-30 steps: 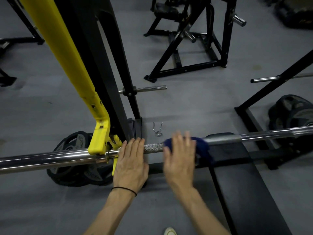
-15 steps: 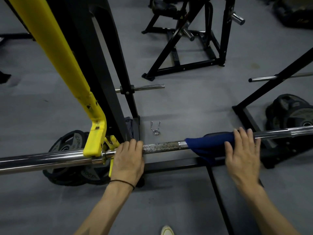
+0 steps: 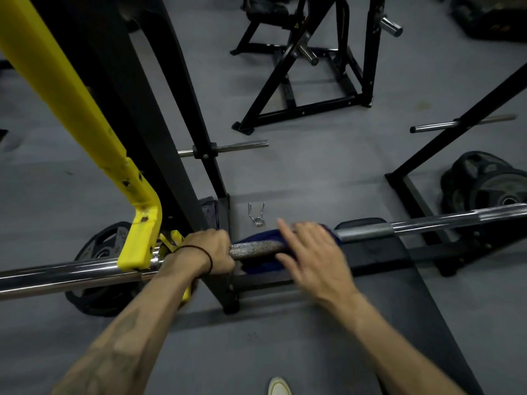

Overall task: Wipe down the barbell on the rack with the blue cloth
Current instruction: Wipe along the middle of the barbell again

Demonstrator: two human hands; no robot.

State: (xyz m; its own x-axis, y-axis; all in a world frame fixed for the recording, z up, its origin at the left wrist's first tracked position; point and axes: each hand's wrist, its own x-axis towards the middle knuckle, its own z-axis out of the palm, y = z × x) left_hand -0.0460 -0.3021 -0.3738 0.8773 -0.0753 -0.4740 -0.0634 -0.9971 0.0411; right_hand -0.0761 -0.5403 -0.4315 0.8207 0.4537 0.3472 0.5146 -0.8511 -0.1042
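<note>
Right hand: the right hand (image 3: 310, 256) lies flat, fingers straight and blurred by motion, pressing the blue cloth (image 3: 258, 267) onto the bar; it presses rather than grasps.
Left hand: the left hand (image 3: 206, 250) is clenched round the barbell (image 3: 427, 226) just beside the yellow rack hook (image 3: 141, 238), probably to stop the bar rolling under the wipe.
Blue cloth: draped over the knurled section, under and left of the right palm, its folds hanging below the bar.
Barbell: lies across the rack, running from the left hand under the right hand and on over the bench pad (image 3: 399, 295).
Floor items: a spring collar (image 3: 256, 213) lies beyond the right fingertips; weight plates (image 3: 99, 280) lean below the left forearm.
Change: half a second ago the right hand and cloth were far out along the smooth shaft; now they are back close to the left hand, on the return stroke. The left hand has curled from resting to gripping.
</note>
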